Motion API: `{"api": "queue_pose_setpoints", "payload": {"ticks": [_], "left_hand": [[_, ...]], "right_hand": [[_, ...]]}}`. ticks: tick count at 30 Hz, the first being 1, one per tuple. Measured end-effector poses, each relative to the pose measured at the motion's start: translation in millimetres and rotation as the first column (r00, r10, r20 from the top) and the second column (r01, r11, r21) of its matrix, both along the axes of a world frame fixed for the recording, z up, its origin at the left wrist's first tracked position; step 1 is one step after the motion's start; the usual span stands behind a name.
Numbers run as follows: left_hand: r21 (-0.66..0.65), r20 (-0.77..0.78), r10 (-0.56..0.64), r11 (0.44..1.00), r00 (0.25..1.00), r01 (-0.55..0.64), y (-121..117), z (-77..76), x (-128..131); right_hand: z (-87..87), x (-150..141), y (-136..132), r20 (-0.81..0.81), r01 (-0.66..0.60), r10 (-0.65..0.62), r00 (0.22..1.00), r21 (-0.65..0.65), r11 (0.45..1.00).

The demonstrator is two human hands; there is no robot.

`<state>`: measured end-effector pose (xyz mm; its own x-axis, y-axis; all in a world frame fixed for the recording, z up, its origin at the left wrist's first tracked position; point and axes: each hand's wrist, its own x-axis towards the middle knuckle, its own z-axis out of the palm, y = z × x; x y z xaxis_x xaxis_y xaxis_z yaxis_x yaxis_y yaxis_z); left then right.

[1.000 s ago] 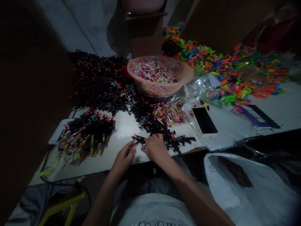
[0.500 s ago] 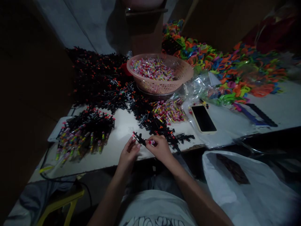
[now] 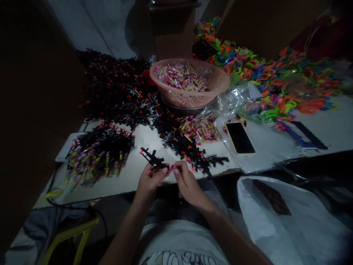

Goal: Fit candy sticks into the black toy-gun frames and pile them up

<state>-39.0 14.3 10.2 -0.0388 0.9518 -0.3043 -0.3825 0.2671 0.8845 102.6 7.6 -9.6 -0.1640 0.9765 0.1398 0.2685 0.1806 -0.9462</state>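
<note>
A black toy gun (image 3: 153, 159) with a pinkish-red tip points up and left above the table's front edge. My left hand (image 3: 150, 180) is closed round its rear end. My right hand (image 3: 187, 182) pinches a small red and pink piece (image 3: 172, 167) against that rear end; the fingers hide most of it. It resembles the candy-filled tubes (image 3: 197, 129) heaped behind my hands. Just beyond my right hand lie loose black toy guns (image 3: 204, 160). To the left is a stack of toy guns with candy tubes at their ends (image 3: 102, 147).
A pink basket (image 3: 190, 99) full of candy tubes stands at the back. Behind it on the left rises a large pile of black toy guns (image 3: 116, 84); colourful plastic pieces (image 3: 264, 77) spread to the right. A phone (image 3: 240, 138) lies on plastic, above a white sack (image 3: 259, 206).
The toy gun has passed from my right hand's fingers into my left hand's grip and come nearer. My right hand now pinches the red and pink piece at its rear.
</note>
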Motion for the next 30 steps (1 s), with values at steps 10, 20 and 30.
{"api": "queue_pose_setpoints", "payload": {"ticks": [10, 20, 30], "left_hand": [[0.066, -0.182, 0.041, 0.997, 0.982, -0.029, -3.9, -4.8, -5.8], [0.088, -0.169, -0.016, 0.996, 0.986, 0.032, -3.2, -3.8, -6.2], [0.055, -0.068, -0.049, 0.997, 0.996, 0.053, -4.6, -1.2, -2.2]], "right_hand": [[11.6, -1.3, -5.9, 0.119, 0.024, -0.029, 0.993, 0.045, 0.999], [5.2, 3.6, -5.7, -0.099, -0.079, 0.075, 0.992, -0.041, 0.996], [1.7, 1.8, -4.6, -0.389, -0.216, 0.142, 0.91, -0.153, 0.964]]}}
